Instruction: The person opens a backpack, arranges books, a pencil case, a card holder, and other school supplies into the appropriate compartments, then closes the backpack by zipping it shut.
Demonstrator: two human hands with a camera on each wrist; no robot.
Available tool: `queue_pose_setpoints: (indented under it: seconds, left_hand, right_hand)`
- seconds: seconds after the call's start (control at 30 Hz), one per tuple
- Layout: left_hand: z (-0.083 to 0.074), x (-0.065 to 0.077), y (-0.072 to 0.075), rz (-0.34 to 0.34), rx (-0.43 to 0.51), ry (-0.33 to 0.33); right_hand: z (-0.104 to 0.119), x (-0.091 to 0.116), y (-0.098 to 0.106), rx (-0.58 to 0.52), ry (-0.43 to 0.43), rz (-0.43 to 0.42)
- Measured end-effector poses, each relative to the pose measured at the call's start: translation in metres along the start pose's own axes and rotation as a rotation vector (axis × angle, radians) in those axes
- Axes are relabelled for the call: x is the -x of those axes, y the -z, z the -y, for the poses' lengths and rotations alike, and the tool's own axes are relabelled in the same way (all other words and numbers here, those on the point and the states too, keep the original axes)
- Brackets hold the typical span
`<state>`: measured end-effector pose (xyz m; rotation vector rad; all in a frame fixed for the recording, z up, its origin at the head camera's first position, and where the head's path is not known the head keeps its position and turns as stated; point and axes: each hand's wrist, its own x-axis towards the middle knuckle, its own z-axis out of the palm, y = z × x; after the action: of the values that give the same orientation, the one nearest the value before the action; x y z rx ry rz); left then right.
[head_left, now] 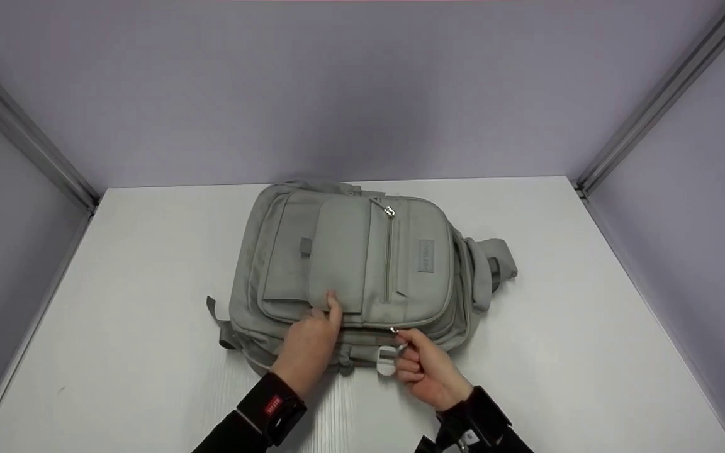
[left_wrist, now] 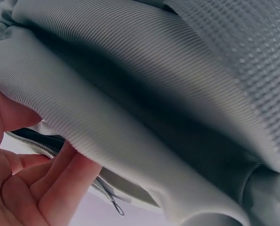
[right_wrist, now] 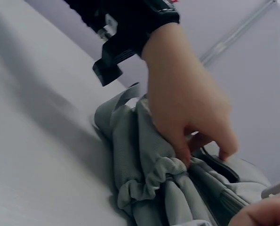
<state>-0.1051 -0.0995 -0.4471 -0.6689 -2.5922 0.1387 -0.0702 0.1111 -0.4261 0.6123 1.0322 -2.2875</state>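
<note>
A grey-green backpack (head_left: 343, 251) lies on its back on the white table, its top toward the right. My left hand (head_left: 309, 346) grips the near side, thumb on the front and the other fingers partly hidden. In the left wrist view, the fingers of that hand (left_wrist: 41, 183) hold the fabric beside a gaping side pocket (left_wrist: 168, 117). My right hand (head_left: 428, 371) pinches a zipper pull (head_left: 394, 330) on the near edge. Only part of the right hand (right_wrist: 267, 212) shows in the right wrist view. A whitish tag (head_left: 386, 360) hangs by its fingers.
The white table (head_left: 117, 302) extends around the backpack. A pale back wall (head_left: 362, 94) rises close behind it, with side panels left and right. A strap (head_left: 216, 321) sticks out at the bag's left, and folded straps (head_left: 498, 261) stick out at its right.
</note>
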Motion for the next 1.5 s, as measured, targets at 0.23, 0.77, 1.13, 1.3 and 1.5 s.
queue_pose_setpoints:
  seconds: [0.23,0.77,1.13,1.3,1.5]
  left_hand:
    - [-0.001,0.000,0.001,-0.005,-0.026,-0.002]
    - [-0.003,-0.025,0.040,0.002,0.364,0.183]
    - [-0.097,-0.067,0.036,0.275,0.272,0.005]
    - [-0.108,-0.070,0.023,0.197,0.088,-0.031]
    - [-0.101,-0.067,0.016,0.128,0.073,-0.135]
  right_hand:
    - [0.032,0.023,0.034,-0.219,-0.039,0.068]
    - [0.056,0.024,0.049,-0.475,-0.023,0.121]
    - [0.047,0.020,0.039,-0.427,0.006,0.130]
    - [0.043,0.019,0.039,-0.432,0.009,0.219]
    - [0.045,0.021,0.041,-0.483,0.005,0.274]
